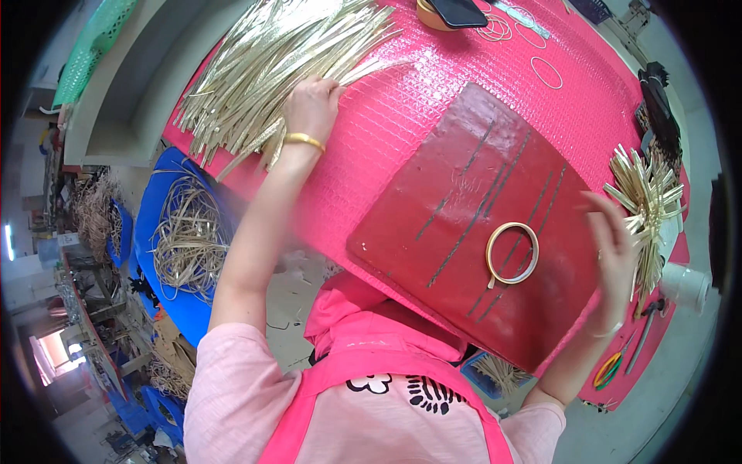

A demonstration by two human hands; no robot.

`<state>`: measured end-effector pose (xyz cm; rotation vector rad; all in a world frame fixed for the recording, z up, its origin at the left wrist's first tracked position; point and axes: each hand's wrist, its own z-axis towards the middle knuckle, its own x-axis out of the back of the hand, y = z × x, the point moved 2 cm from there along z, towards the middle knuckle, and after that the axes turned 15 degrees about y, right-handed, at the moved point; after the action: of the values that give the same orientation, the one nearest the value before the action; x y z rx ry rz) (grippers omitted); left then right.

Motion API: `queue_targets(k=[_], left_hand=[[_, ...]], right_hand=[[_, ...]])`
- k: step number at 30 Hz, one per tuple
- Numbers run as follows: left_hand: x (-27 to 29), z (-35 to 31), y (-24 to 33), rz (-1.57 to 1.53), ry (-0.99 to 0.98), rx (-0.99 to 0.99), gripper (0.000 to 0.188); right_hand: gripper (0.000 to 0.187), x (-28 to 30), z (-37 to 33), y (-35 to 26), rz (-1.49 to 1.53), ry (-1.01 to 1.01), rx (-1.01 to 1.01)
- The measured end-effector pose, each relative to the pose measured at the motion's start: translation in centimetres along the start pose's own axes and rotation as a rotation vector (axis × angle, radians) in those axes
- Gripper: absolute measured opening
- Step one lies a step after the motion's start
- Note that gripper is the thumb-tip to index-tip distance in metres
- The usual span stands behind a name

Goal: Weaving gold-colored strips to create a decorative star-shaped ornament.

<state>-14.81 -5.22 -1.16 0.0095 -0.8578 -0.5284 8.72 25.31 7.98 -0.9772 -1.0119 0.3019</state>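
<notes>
Gold strips (270,77) run lower-left to upper-right; left hand (312,107) curled on 'em, can't tell if gripping; right hand (616,259) loosely open, blurry.

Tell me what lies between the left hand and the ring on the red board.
In the head view, from the left hand to the ring: pink table covering, then the dark-lined red board, with no separate object on that stretch.

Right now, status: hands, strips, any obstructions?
Left hand at gold strips, grip unclear. Right hand open, blurred, near red mat. Possible obstruction: gold ring on mat.
</notes>
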Motion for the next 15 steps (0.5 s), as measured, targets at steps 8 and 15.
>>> queue_targets(k=[8,15], left_hand=[[5.9,-3.1,8.9,-1.208,-0.844,0.775,0.016],[-3.2,3.1,0.9,0.037,0.237,-0.036,0.016]], right_hand=[[0.029,-14.0,0.3,-3.8,0.775,-0.558,-0.374],[0.018,-13.4,-1.4,-2.7,0.641,-0.390,-0.503]])
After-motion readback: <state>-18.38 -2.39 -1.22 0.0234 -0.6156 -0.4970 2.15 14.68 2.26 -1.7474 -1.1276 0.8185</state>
